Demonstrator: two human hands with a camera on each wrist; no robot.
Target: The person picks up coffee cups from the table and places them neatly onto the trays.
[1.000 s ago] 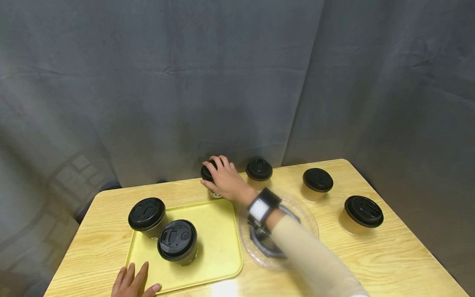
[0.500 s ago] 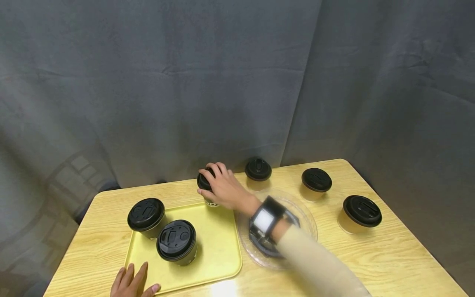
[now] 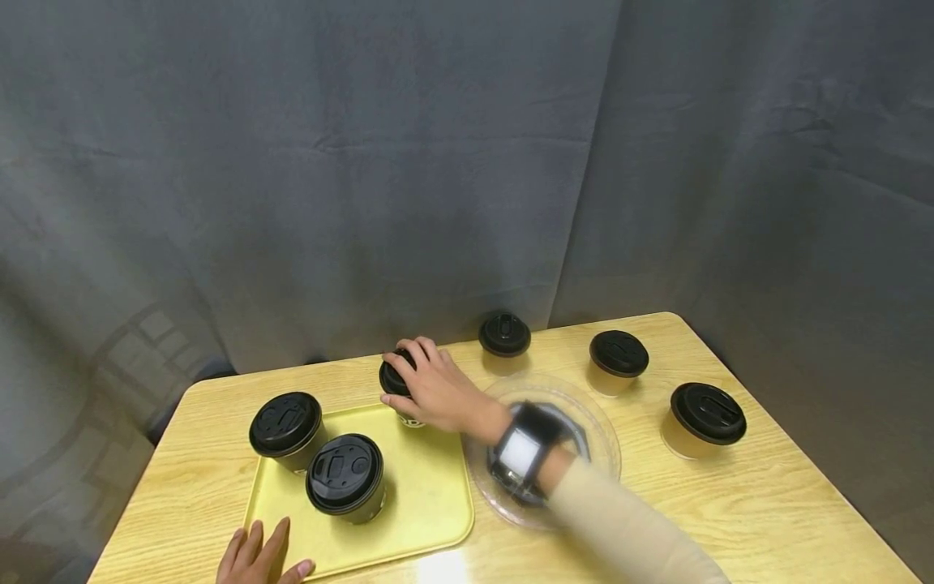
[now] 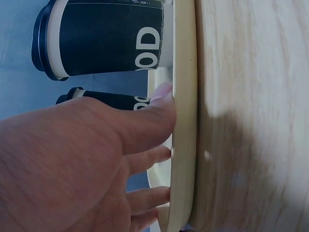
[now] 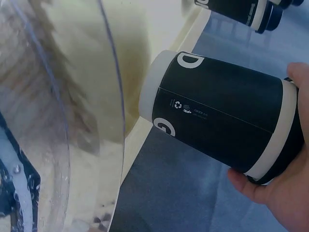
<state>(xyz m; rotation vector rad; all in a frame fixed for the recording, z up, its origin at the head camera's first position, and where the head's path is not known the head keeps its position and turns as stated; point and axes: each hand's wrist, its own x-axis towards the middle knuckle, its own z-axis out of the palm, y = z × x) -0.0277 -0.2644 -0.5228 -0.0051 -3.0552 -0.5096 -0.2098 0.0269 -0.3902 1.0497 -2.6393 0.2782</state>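
Black-lidded cup (image 5: 217,113), smooth yellow tray (image 3: 426,495)

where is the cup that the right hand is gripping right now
In the head view, the gripped cup is under the right hand, at the yellow tray's far edge, right of and beyond two other dark cups.
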